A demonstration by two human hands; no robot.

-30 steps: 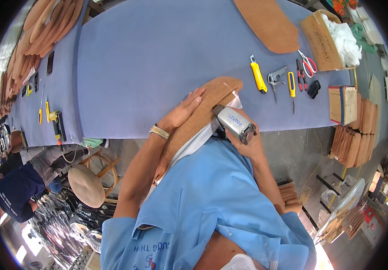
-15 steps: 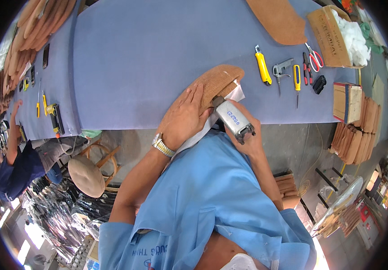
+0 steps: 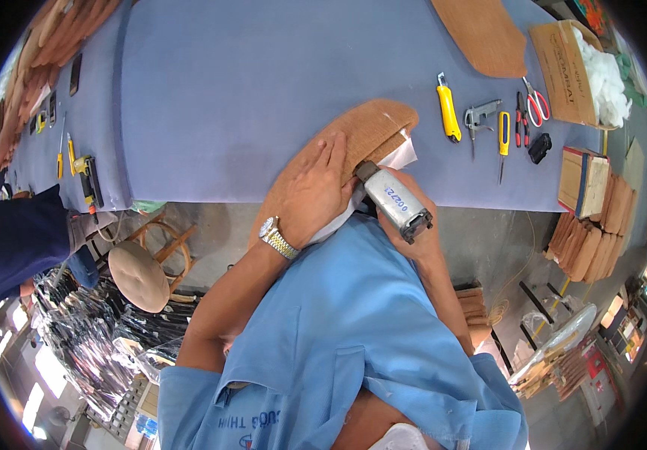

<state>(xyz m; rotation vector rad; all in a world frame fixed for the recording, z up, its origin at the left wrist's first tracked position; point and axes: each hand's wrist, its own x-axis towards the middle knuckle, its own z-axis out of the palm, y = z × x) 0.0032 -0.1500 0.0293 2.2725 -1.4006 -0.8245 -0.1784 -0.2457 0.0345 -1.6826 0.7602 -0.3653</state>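
Note:
A curved brown fabric-covered cushion (image 3: 374,118) rests at the table's front edge, against my body. Flat on its cover lies my left hand (image 3: 314,186), fingers stretched out, a metal watch on the wrist. My right hand (image 3: 419,229) is wrapped round a silver staple gun (image 3: 394,196), whose dark nose meets the cushion's edge near my left fingertips. Its handle is mostly hidden by its body and my hand. White lining fabric (image 3: 400,154) sticks out from the cushion's side beside the tool.
Right on the blue-covered table (image 3: 263,67) lie a yellow utility knife (image 3: 448,112), a grey air gun (image 3: 479,114), a screwdriver (image 3: 504,135), pliers (image 3: 522,120) and red-handled scissors (image 3: 537,105). A carton (image 3: 564,71) holds white stuffing. Far left, a co-worker in dark clothing (image 3: 19,232) bends by the table.
The view has shifted slightly, and the cushion and staple gun sit about as before under my hands. The co-worker at left has leaned further in, an arm reaching toward the stacked brown pieces.

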